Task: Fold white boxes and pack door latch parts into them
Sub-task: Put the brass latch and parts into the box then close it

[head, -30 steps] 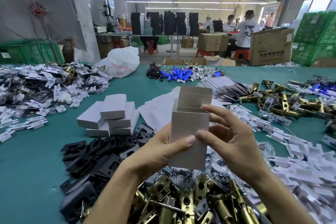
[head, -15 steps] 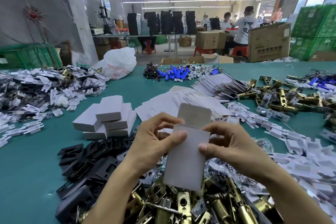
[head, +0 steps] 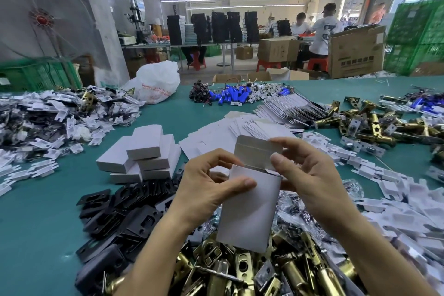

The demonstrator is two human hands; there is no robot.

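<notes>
Far out at nine to ten o'clock, a heap of small white and black parts is covering the green table, with a white plastic bag sitting behind it at eleven. Closer in at ten o'clock, a stack of closed white boxes is resting beside a spread of black plates at eight. In the middle, the left hand is gripping the open white box by its left edge, thumb on the front. The right hand is pinching its raised top flap, and the box's inside is hidden. Brass latches are crowding underneath at six. Flat box blanks are fanning out at one o'clock, and white inserts are lying at three.
</notes>
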